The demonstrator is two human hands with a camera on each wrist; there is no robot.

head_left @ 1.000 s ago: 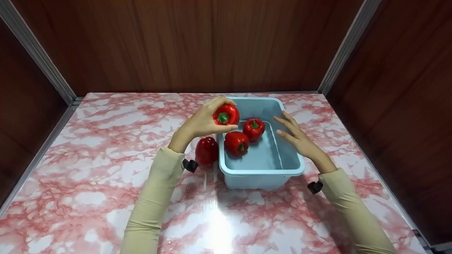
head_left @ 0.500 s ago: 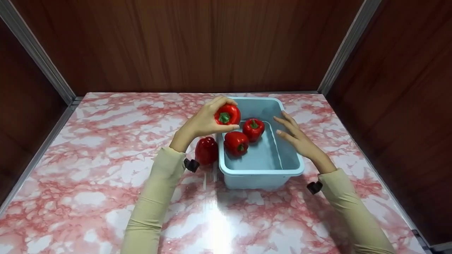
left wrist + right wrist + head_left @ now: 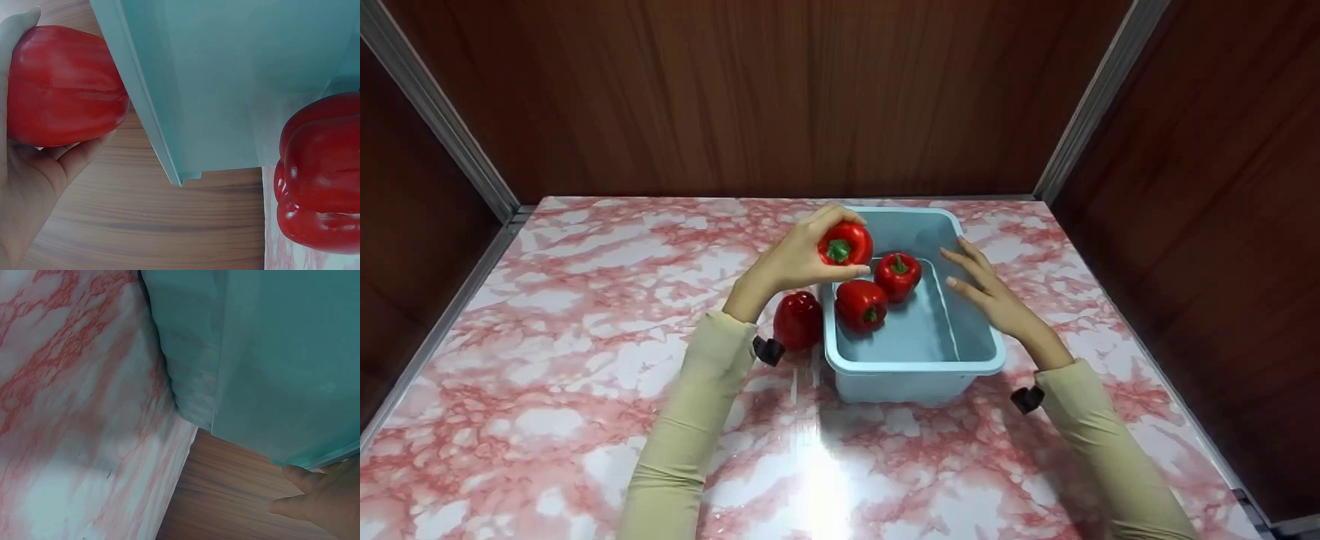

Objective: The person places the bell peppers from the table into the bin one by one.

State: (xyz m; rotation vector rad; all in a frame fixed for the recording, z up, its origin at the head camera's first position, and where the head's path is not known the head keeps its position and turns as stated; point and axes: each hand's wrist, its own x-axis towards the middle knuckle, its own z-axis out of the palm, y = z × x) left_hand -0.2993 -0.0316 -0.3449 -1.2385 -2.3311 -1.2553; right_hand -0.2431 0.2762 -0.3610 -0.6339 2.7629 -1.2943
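My left hand (image 3: 799, 257) grips a red bell pepper (image 3: 856, 241) between thumb and fingers, its green stem facing the head camera. The pepper is held over the left rim of a light blue plastic bin (image 3: 915, 366). Inside the bin sit two more peppers: one on its side (image 3: 861, 305) near the left wall, and one with its stem up (image 3: 898, 276) behind it. Another red pepper (image 3: 326, 174) stands on the table just outside the left wall. At the bin's right rim is my right hand (image 3: 997, 298), fingers spread and mostly straight, holding nothing.
The bin stands on a table (image 3: 547, 337) with a red-and-white marbled top. Brown wood-grain panels (image 3: 780, 97) rise at the back and both sides, with grey metal strips at the corners. A bright reflection lies on the table in front of the bin.
My left hand has shifted very slightly to the right with the pepper in its grip. The right hand and the other peppers look practically unchanged.
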